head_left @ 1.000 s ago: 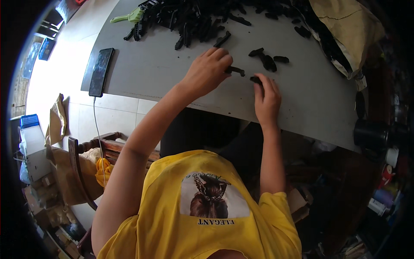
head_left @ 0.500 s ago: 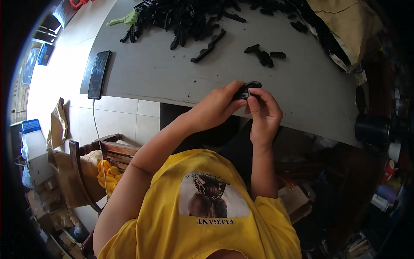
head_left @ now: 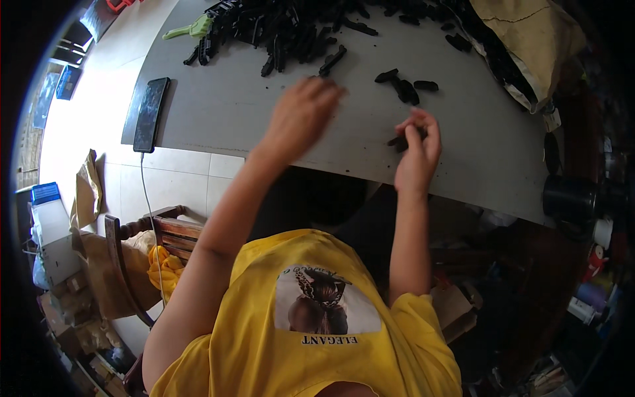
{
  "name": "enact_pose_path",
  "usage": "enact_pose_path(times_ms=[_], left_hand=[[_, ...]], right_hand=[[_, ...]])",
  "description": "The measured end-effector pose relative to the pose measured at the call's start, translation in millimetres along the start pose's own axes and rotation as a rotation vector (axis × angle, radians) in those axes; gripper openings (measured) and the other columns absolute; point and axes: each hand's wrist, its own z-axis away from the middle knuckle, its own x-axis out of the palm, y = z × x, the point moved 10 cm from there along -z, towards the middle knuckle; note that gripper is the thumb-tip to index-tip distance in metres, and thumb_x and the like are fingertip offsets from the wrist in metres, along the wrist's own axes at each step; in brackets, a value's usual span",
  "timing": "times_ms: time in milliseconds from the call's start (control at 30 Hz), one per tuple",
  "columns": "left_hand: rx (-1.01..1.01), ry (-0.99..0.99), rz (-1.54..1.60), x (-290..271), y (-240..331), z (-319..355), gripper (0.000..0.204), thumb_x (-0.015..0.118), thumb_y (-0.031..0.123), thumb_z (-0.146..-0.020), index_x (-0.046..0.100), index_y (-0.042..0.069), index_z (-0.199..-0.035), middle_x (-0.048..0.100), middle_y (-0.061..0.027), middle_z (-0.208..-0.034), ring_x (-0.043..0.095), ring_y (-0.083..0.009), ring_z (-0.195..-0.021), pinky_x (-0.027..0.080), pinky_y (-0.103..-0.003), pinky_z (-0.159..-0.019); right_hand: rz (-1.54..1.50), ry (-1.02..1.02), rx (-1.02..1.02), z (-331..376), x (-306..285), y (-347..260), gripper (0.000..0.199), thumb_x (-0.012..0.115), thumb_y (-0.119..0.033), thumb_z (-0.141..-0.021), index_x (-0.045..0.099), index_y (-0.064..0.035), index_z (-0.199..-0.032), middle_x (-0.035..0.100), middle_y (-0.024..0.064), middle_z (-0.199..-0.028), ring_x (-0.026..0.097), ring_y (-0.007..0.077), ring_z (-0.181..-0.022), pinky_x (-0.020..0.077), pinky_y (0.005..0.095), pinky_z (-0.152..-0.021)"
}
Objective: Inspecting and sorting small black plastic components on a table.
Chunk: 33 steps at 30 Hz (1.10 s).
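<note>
apart now, where half a second ago they met around a dark piece: the left hand (head_left: 304,114) has gone up and away across the table (head_left: 218,109), while the right hand (head_left: 418,149) has shifted only slightly. a second slender part that lay near the left hand's present spot no longer shows; that hand covers the place.

from my remote seat, i read the key relation as this: the slender black part (head_left: 333,61) lies on the table just beyond the left fingers, its long axis slanting from lower left to upper right, and the left hand is clearly the nearer. behind it spreads the pile of black parts (head_left: 284,30). the left fingers are curled but blurred, so i cannot tell whether they grip anything. the right fingers are closed on a small dark piece (head_left: 399,141), near the table's front edge; three loose black parts (head_left: 405,91) sit just past their tips.

as for writing, i see dark lettering, upside down to me, under the picture on the yellow shirt (head_left: 251,331). the pale tag (head_left: 553,120) beside the paper sack (head_left: 529,40) is too small to read.
</note>
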Motion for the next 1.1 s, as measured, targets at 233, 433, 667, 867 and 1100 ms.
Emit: enact_pose_path(times_ms=[233,433,667,867,1100], left_hand=[[-0.03,-0.303,-0.165,26,-45,1,0.032,0.055,-0.004,-0.074,0.064,0.008,-0.102,0.055,-0.0074,-0.11,0.05,-0.0245,-0.103,0.042,-0.035,-0.089],[0.021,-0.098,-0.071,10,-18,7,0.01,0.057,0.008,-0.081,0.062,0.006,-0.089,0.058,-0.0092,-0.1,0.055,-0.0262,-0.097,0.044,-0.035,-0.08],[-0.414,-0.296,0.764,37,10,28,0.024,0.054,0.021,-0.091,0.049,0.0,-0.103,0.055,-0.0199,-0.08,0.056,-0.0342,-0.072,0.044,-0.035,-0.066],[-0.295,-0.348,0.772,29,34,29,0.026,0.053,0.018,-0.09,0.042,-0.001,-0.104,0.055,-0.022,-0.081,0.054,-0.0408,-0.075,0.043,-0.038,-0.065],[-0.219,-0.457,0.767,32,44,36,0.023,0.052,0.016,-0.089,0.044,-0.001,-0.102,0.056,-0.0216,-0.078,0.054,-0.0421,-0.076,0.043,-0.04,-0.063]], right_hand=[[1.221,-0.021,-0.387,-44,31,-21,0.022,0.064,-0.013,-0.08,0.06,-0.0106,-0.102,0.053,0.0067,-0.092,0.059,0.0228,-0.086,0.0486,0.034,-0.069],[1.217,0.014,-0.642,-1,38,-42,0.024,0.066,-0.012,-0.079,0.059,-0.0075,-0.101,0.057,0.0041,-0.096,0.06,0.0184,-0.071,0.0486,0.0309,-0.06],[0.225,-0.314,0.122,36,53,-19,0.017,0.068,-0.011,-0.082,0.057,-0.0013,-0.091,0.054,-0.0011,-0.07,0.047,0.0042,-0.054,0.0375,0.018,-0.049],[0.14,-0.247,0.031,44,47,-27,0.019,0.069,-0.011,-0.082,0.055,-0.0016,-0.09,0.054,-0.0001,-0.072,0.046,0.0055,-0.053,0.0363,0.0185,-0.048],[-0.089,-0.312,0.278,46,46,-9,0.034,0.075,-0.02,-0.077,0.053,-0.0041,-0.097,0.055,-0.0001,-0.073,0.046,0.0056,-0.053,0.036,0.0175,-0.048]])
